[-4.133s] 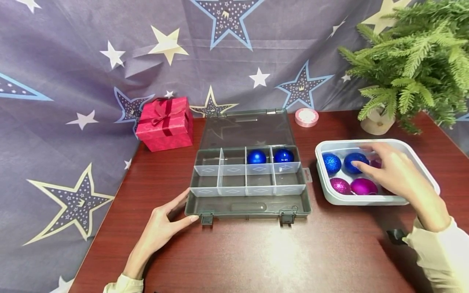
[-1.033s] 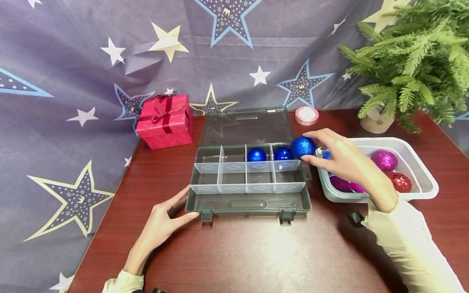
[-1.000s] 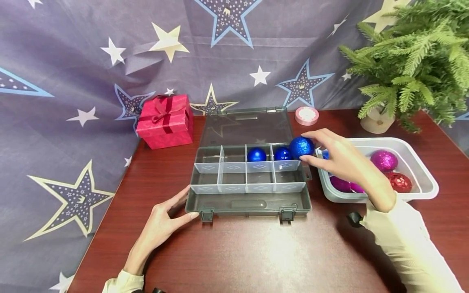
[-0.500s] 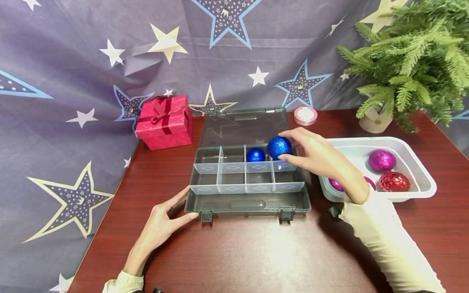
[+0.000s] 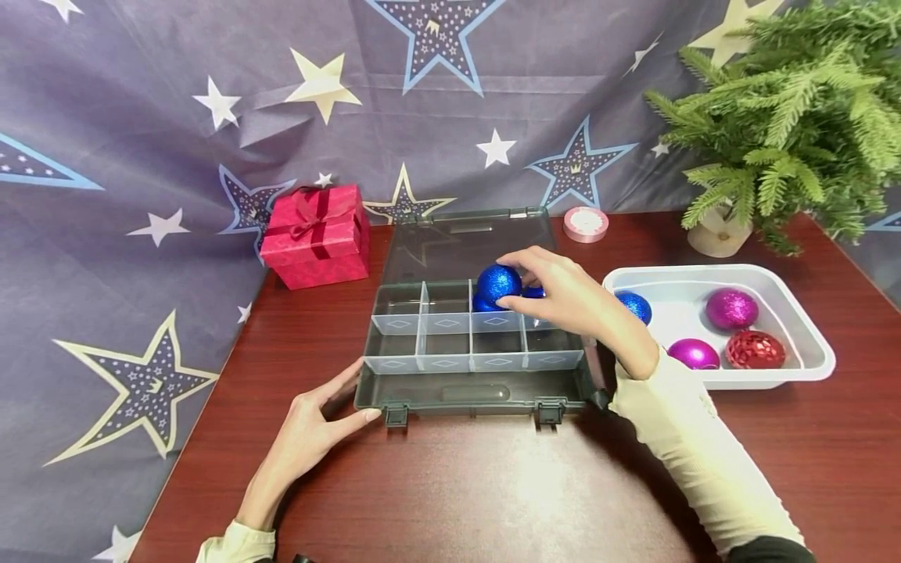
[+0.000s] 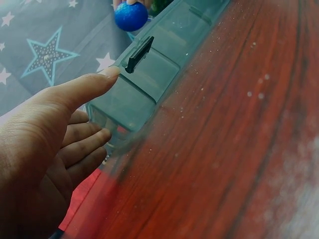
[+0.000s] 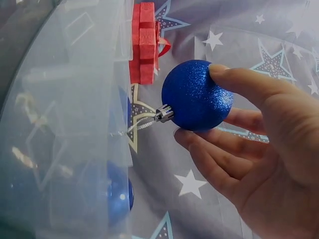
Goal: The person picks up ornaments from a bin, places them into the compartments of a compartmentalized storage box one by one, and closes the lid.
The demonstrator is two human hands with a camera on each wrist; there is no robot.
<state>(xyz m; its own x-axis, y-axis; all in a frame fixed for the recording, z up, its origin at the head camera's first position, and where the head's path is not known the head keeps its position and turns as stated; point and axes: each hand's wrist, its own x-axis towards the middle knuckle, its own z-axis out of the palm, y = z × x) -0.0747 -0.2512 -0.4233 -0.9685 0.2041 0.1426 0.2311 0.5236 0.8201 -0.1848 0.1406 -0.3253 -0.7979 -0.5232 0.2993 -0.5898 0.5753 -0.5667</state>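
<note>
In the head view my right hand (image 5: 566,295) pinches a blue glitter bauble (image 5: 500,283) above the back row of a grey see-through compartment box (image 5: 415,391). The right wrist view shows the bauble's silver cap and string hanging out on the box side. Below the held bauble, a blue bauble (image 5: 484,303) sits in the third back compartment, partly hidden. Another blue bauble (image 5: 535,292) in the rightmost back compartment is mostly covered by my right hand. My left hand (image 5: 306,430) rests at the box's front left corner, thumb at the front edge, fingers along the side.
A white tub (image 5: 802,313) on the right holds a blue glitter bauble (image 5: 635,306), magenta baubles (image 5: 732,309) and a red bauble (image 5: 755,349). Behind stand a red gift box (image 5: 317,234), a pink ribbon roll (image 5: 586,224) and a small fir tree (image 5: 781,133).
My right hand has lifted the blue glitter bauble out of the tub and carried it left over the box, past the rightmost compartment. My left hand has stayed at the corner.
</note>
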